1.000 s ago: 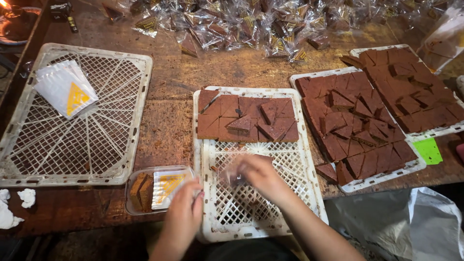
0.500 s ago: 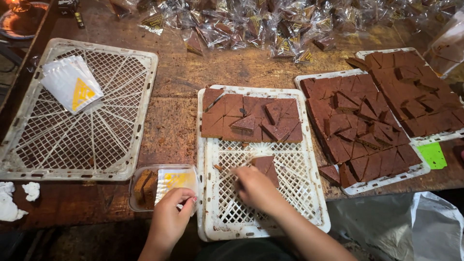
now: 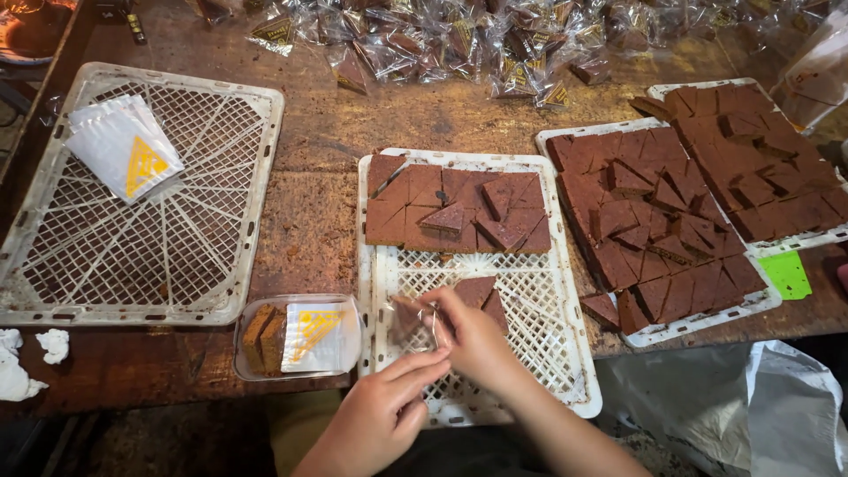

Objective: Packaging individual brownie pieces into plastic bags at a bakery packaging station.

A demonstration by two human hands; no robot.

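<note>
brown triangular cake piece (image 3: 408, 318) sits inside clear wrapper (image 3: 422, 329), fingers (image 3: 442, 305) pinching.

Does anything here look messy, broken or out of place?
A little. On the middle tray some brown slabs lie askew atop the flat layer, and crumbs dust the table. Crumpled white scraps sit at the left edge. Nothing looks spilled.

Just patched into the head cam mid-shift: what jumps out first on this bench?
The brown triangular pieces dominate, lying on the far half of the white lattice tray in the middle, with two fuller trays to the right. At the near edge the right hand and left hand meet at a clear wrapper over that tray. A heap of wrapped pieces lies along the far side.
</note>
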